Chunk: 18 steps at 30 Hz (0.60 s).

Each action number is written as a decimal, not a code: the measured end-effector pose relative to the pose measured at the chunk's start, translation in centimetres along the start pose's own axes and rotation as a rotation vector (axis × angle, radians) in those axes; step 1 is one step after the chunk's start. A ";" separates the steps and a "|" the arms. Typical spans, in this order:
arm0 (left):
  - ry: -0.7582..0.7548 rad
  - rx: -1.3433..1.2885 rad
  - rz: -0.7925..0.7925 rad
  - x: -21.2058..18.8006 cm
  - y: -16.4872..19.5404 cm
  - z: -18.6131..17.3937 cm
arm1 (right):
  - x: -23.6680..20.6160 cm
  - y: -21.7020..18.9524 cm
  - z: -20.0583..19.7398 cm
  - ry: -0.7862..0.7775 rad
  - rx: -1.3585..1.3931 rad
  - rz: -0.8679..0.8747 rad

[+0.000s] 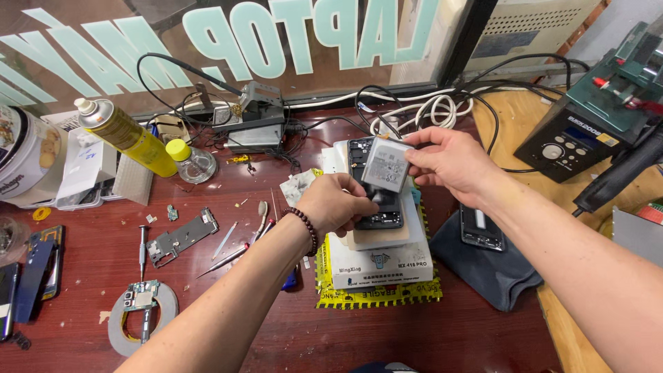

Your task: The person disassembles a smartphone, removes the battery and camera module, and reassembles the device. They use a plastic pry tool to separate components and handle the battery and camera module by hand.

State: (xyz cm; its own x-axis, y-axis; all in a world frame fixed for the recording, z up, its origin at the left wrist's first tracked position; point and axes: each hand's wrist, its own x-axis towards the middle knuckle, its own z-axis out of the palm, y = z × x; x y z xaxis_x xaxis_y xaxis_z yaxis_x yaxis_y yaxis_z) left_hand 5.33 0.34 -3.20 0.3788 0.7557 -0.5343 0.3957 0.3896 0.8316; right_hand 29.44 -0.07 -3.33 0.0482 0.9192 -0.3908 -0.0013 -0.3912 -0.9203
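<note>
Head view, repair counter [387, 331], dark red top.

Containers first: at far left we see a white tub [24, 155] w/ pale round pieces showing through its side; contents not identifiable. Beside it a yellow spray can [128, 135] lies tilted, white nozzle up-left, and a small clear jar [190, 162] w/ yellow cap stands next to the can's base; what the jar holds we cannot tell. At centre a white box [383, 266] sits on a yellow toothed mat [376, 295] and carries a pale pad w/ an opened phone frame [380, 211] on top.

Hands: our left hand [338, 204] is curled, knuckles up, fingers pressed down on the lower half of the phone frame; a bead bracelet [304, 231] rings the wrist. Our right hand [449, 162] pinches the right edge of a grey-white battery [385, 166] btw. thumb and fingers. The battery is held tilted just above the frame's upper part, directly over it, btw. the two hands; whether its lower edge touches the frame we cannot tell.

Surroundings: a second phone [480, 228] rests on a dark cloth [483, 266] right of the box. Left of centre lie a metal bracket [181, 238], tweezers [224, 261], a screwdriver [143, 252] and a tape roll [141, 321] w/ a small circuit board on it.
</note>
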 end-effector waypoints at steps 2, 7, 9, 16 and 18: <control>0.014 0.005 0.033 -0.1 -0.3 -0.4 | -0.2 0.1 0.6 -0.028 -0.043 0.020; 0.104 -0.004 0.051 0.1 -1.0 -1.5 | -0.5 0.0 1.7 -0.071 -0.208 0.017; 0.177 -0.054 0.031 0.3 -1.2 -1.5 | -0.5 -0.4 1.8 -0.100 -0.257 -0.008; 0.242 -0.108 -0.002 0.8 -1.2 -0.6 | -1.2 -1.1 3.0 -0.038 -0.449 -0.107; 0.252 -0.064 0.015 0.7 -1.1 -0.4 | -1.9 -0.8 3.2 0.026 -0.549 -0.152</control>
State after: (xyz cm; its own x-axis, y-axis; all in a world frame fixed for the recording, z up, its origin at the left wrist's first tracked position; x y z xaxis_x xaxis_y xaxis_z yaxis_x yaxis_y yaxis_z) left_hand 4.77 0.66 -4.43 0.1613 0.8659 -0.4736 0.3349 0.4034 0.8515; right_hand 26.18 -1.31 -1.89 0.0320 0.9682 -0.2482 0.5262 -0.2274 -0.8194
